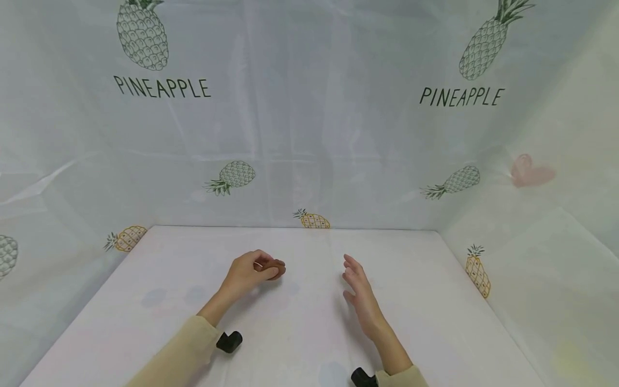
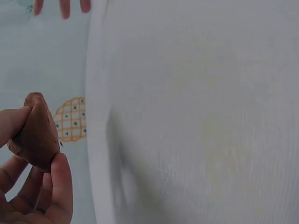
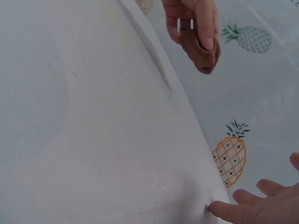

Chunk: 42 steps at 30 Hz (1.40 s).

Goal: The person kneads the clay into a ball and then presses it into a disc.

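A small brown lump, like a piece of modelling clay with a smooth, pointed, folded shape, is pinched between the thumb and fingers of my left hand. In the left wrist view the lump shows a broad flat side and a narrower end above. The right wrist view has the same lump hanging from the left fingertips. My right hand is held over the table to the right, fingers extended and spread a little, with nothing in it. Only its fingertips enter the left wrist view.
A white cloth-covered table lies under both hands. Pale sheeting printed with pineapples rises behind it and along both sides. Black wrist cameras sit at the cuffs of both light sleeves.
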Tool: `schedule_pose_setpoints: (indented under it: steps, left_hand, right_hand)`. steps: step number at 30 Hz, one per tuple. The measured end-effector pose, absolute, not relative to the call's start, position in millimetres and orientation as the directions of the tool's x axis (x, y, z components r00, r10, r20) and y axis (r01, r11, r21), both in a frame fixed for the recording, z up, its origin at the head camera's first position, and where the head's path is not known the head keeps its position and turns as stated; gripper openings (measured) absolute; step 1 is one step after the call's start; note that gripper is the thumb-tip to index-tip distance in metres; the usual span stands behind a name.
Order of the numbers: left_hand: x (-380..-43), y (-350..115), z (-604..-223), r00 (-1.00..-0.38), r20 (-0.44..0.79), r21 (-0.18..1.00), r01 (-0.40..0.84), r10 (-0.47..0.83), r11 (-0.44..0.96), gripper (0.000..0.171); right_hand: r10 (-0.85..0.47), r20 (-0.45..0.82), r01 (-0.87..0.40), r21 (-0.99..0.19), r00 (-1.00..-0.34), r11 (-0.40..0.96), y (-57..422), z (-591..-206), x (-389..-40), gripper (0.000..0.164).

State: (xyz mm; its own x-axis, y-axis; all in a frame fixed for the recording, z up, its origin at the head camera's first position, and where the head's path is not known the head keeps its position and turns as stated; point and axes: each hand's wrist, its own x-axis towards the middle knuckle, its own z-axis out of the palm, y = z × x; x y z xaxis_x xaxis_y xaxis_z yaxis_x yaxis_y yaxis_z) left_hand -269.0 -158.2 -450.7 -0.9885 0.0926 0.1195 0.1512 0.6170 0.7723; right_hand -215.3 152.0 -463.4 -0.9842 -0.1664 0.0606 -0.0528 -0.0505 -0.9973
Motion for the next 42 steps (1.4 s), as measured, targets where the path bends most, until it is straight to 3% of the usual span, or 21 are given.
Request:
schedule_pose_setpoints:
  steps: [31,42]
  left_hand:
    - [-233,-89,-448,-0.955,0.143,0.842,0.255,0.259,0.476,0.019]
    - [-225,-67,-450,-0.937,0.162,0.837,0.296,0.31,0.459,0.018]
  right_hand:
    - [-0.127,0.061,-0.062,-0.998,-0.99,0.005,147,-463,-218,0.061]
    - [-0.172,0.081,-0.069,-0.995,-0.982,-0.079,147,-465,-216,0.063]
